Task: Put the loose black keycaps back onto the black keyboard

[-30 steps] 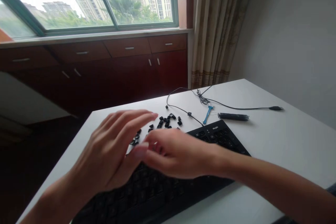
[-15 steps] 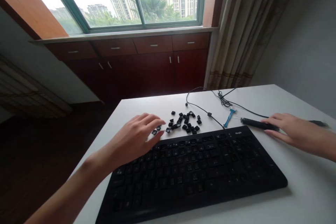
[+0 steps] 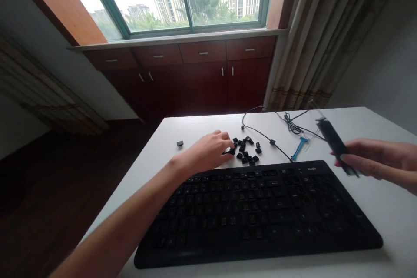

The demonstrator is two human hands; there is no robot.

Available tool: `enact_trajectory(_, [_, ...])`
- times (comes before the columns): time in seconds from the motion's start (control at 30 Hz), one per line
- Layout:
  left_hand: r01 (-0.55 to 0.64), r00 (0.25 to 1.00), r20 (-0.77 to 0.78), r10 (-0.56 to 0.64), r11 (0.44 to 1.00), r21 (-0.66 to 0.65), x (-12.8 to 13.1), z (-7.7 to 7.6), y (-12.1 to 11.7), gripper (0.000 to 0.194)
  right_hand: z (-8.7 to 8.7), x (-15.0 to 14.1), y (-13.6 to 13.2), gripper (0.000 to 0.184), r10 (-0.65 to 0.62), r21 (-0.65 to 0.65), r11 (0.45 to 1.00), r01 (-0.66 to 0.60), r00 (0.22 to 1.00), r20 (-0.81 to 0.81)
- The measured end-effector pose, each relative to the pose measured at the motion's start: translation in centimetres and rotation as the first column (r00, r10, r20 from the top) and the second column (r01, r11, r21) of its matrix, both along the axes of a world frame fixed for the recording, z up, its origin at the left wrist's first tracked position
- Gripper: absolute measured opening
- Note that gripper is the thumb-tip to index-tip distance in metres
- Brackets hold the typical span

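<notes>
My left hand (image 3: 208,150) curls over the table behind the keyboard. Black keycaps (image 3: 230,151) sit between its thumb and fingers. More loose keycaps (image 3: 249,157) lie in a pile just right of it. A single keycap (image 3: 180,143) rests apart on the left. In my right hand (image 3: 374,158), raised over the table's right side, is a black-handled wire keycap puller (image 3: 332,139), blurred by motion, its thin wires pointing up and left. Below both hands lies the black keyboard (image 3: 254,221), with several keys gone from its rows.
A small blue tool (image 3: 299,147) lies behind the keyboard's right end. The keyboard's cable (image 3: 293,128) is bundled toward the back of the white table (image 3: 352,126). Beyond are red-brown cabinets (image 3: 195,84), a window and a curtain (image 3: 302,61).
My left hand has moved right, into the keycap pile, leaving one keycap uncovered at the left. My right hand has lifted the keycap puller off the table and tilted it. The view has shifted slightly.
</notes>
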State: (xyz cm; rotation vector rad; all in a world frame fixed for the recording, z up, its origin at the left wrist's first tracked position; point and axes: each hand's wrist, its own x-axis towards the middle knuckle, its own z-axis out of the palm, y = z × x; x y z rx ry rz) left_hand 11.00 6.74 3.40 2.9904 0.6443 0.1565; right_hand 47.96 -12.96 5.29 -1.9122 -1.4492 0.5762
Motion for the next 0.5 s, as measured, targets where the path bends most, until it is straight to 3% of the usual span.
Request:
enact_trajectory(0.07, [0.002, 1.000, 0.010, -0.002, 1.000, -0.007, 0.0, -0.3, 0.1, 0.021, -0.1, -1.9, 1.4, 0.035, 0.159, -0.108, 0.977, -0.183, 0.967, -0.199])
enact_trajectory(0.13, [0.017, 1.000, 0.018, -0.017, 1.000, -0.016, 0.0, -0.6, 0.2, 0.020, -0.5, -4.0, 2.9, 0.036, 0.155, -0.080, 0.976, -0.203, 0.902, -0.402])
enact_trajectory(0.23, [0.033, 0.999, 0.036, -0.032, 0.998, -0.045, 0.0, -0.9, 0.3, 0.021, -1.5, -7.1, 4.8, 0.032, 0.143, 0.016, 0.980, -0.197, 0.648, -0.748])
enact_trajectory(0.3, [0.040, 0.998, 0.050, -0.036, 0.997, -0.068, 0.0, -1.0, 0.3, 0.021, -2.1, -8.8, 5.7, 0.024, 0.108, 0.051, 0.989, -0.136, 0.457, -0.883])
enact_trajectory(0.4, [0.057, 0.997, 0.060, -0.052, 0.995, -0.086, 0.0, -1.1, 0.3, 0.021, -2.7, -10.3, 6.3, 0.025, 0.042, 0.030, 0.998, -0.064, 0.195, -0.980])
enact_trajectory(0.5, [0.077, 0.995, 0.076, -0.071, 0.994, -0.083, -0.1, -1.2, 0.4, 0.021, -2.9, -10.6, 6.0, 0.024, 0.022, 0.020, 0.997, -0.072, 0.027, -0.999])
